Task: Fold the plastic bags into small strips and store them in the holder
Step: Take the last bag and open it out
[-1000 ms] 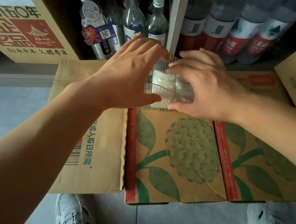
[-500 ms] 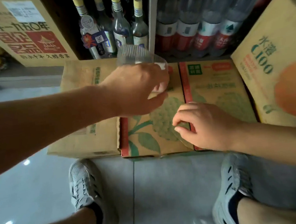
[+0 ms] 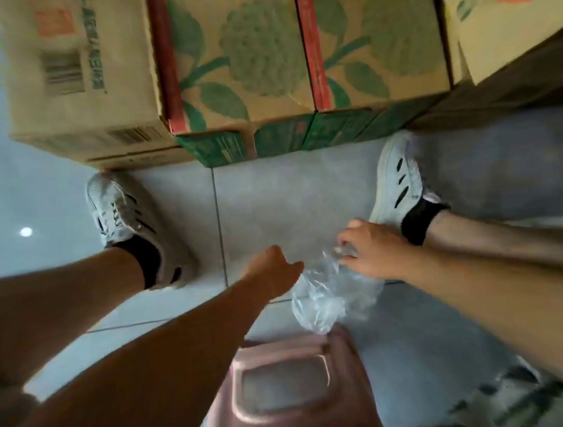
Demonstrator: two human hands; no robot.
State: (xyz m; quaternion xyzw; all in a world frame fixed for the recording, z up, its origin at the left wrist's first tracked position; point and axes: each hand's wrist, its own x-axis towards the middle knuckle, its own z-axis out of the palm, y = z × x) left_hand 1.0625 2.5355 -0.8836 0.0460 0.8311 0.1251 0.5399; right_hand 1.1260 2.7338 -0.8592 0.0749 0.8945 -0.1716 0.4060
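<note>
A crumpled clear plastic bag (image 3: 329, 300) hangs low over the tiled floor, between my feet. My right hand (image 3: 371, 254) pinches its upper edge with curled fingers. My left hand (image 3: 275, 270) is at the bag's left edge, thumb against the plastic and fingers curled under, out of sight. The clear holder is out of view beyond the top of the frame. The whole view is blurred by motion.
A reddish plastic stool (image 3: 283, 388) sits directly below the bag. Cardboard boxes (image 3: 257, 43) line the far side, with another printed box (image 3: 508, 9) at the right. My left shoe (image 3: 118, 215) and right shoe (image 3: 399, 181) stand on the grey floor tiles (image 3: 292, 198).
My view has dropped from the boxes and holder to the floor. Both hands left the box top and came down to a clear plastic bag, which the right hand now pinches.
</note>
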